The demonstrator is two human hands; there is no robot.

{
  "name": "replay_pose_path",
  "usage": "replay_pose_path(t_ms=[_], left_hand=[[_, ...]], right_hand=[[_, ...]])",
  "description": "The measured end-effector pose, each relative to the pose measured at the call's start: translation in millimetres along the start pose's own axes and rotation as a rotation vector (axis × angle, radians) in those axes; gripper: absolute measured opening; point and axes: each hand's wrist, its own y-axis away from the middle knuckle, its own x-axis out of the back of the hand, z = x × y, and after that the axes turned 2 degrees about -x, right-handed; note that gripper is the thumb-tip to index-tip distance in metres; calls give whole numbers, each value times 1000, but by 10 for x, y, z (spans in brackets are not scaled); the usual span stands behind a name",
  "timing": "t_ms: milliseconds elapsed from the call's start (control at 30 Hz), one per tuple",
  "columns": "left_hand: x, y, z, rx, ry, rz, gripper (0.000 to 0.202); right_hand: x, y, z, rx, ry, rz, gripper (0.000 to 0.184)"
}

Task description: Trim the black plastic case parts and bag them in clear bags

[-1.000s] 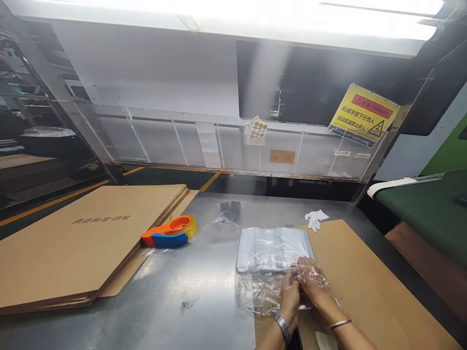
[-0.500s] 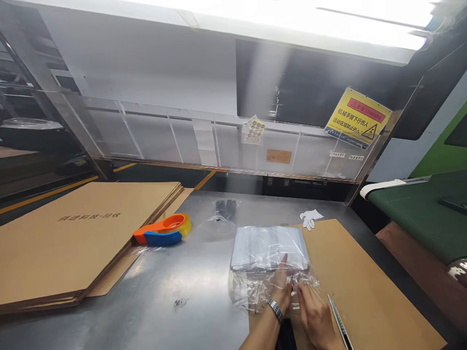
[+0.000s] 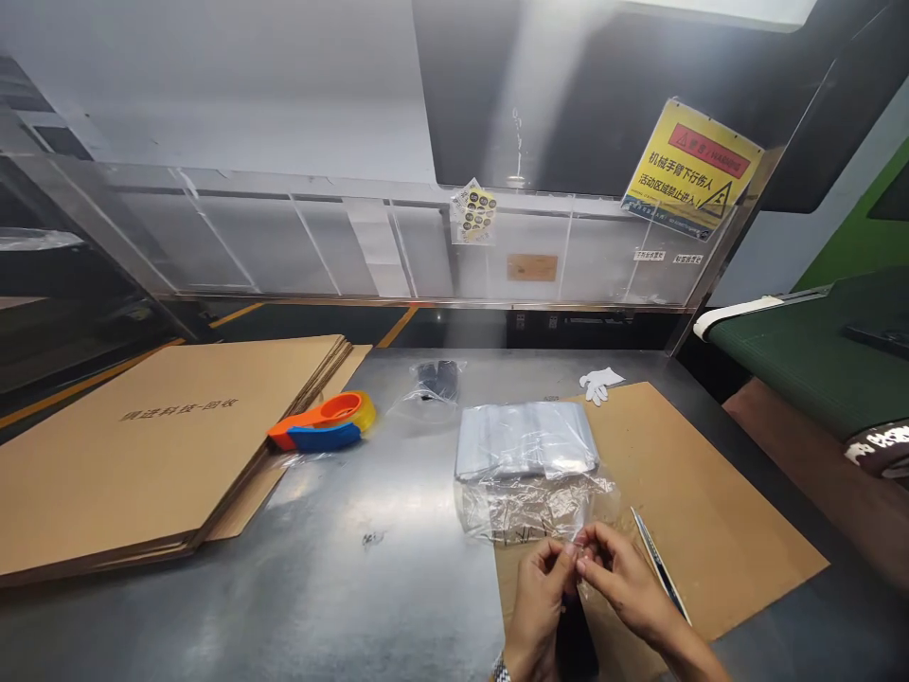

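Clear plastic bag [image 3: 593, 592] is pinched at its edge by left hand [image 3: 536, 606] and right hand [image 3: 625, 583] above the cardboard sheet [image 3: 710, 511] on the counter [image 3: 355, 587] — slippery film could slip or tear if tugged unevenly.

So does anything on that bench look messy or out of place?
Mostly tidy. A lone white glove lies crumpled near the table's far edge, and the clear wrap in front of the bag stack is torn open and wrinkled.
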Motion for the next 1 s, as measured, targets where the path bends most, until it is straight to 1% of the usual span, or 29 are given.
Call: replay_pose_path(t_ms=[67,133,200,300,400,467,567,667,700,733,800,867,900,933,967,1000], left_hand=[[92,26,34,-37,-53,49,35],[166,67,61,-82,-99,92,31],[203,117,79,-121,-135,115,26],[195,181,98,-154,-167,119,23],[171,213,115,-177,-198,108,23],[182,224,120,-193,-239,108,23],[254,244,102,-216,-332,127,24],[345,281,62,-238,-454,166,23],[366,297,52,-266,-508,188,27],[379,313,47,-326,-592,215,33],[388,339,55,-528,-868,242,42],[389,343,86,-730,-1176,190,34],[397,334,105,-787,-1279,149,29],[413,320,123,-807,-1328,121,27],[440,301,137,-814,-1346,116,26],[476,279,146,-815,-1351,141,26]], right_hand=[[34,48,-36,-4,-3,-26,22],[67,79,-79,2,45,-3,21],[69,96,-132,31,122,35,18],[3,115,-212,68,170,51,19],[-99,132,-242,68,201,15,17],[-148,135,-226,81,255,-4,13],[-161,120,-196,108,302,51,26],[-140,107,-206,152,350,104,26],[-141,107,-218,177,374,99,25],[-151,108,-231,206,401,82,24],[-194,113,-256,268,458,27,23],[-245,118,-273,323,511,-22,23],[-264,120,-276,340,533,-35,24],[-276,124,-272,349,552,-37,25],[-282,133,-259,349,564,-30,26],[-283,148,-232,331,581,-3,27]])
